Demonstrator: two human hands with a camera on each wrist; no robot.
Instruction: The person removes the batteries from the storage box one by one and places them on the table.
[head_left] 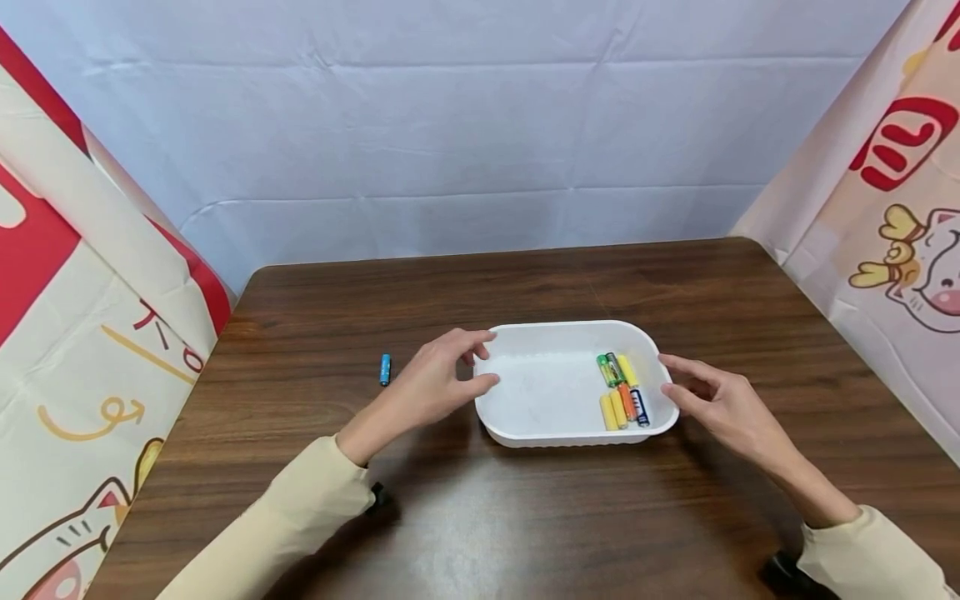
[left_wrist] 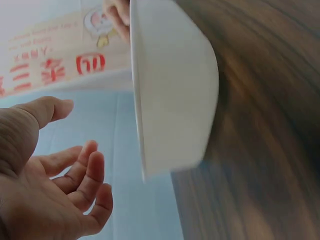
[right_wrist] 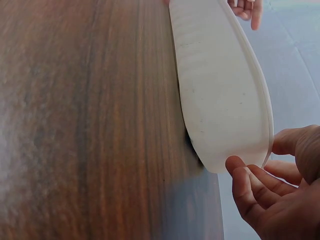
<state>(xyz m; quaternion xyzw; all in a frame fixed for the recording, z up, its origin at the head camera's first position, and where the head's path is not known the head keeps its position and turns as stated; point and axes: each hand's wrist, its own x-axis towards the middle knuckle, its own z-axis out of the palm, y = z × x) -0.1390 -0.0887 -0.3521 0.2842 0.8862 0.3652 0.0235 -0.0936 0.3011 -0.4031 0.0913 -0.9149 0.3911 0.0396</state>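
A white plastic tray (head_left: 540,429) sits on the wooden table, with several small batteries (head_left: 625,402) grouped at its right end: yellow, orange, green and dark ones. My right hand (head_left: 720,408) holds the tray's right end, thumb at the rim and fingertips against the outer wall (right_wrist: 225,100). At the left end, my left hand (head_left: 431,379) has its thumb and fingers spread beside the rim. The left wrist view shows a gap between this left hand (left_wrist: 60,185) and the tray wall (left_wrist: 175,90). A lone blue battery (head_left: 386,370) stands or lies left of the left hand.
The brown wooden table (head_left: 480,533) reaches back to a pale cloth backdrop (head_left: 480,150). Printed cloths hang at the left (head_left: 90,350) and right (head_left: 885,275). Dark wrist straps (head_left: 377,498) show under the sleeves.
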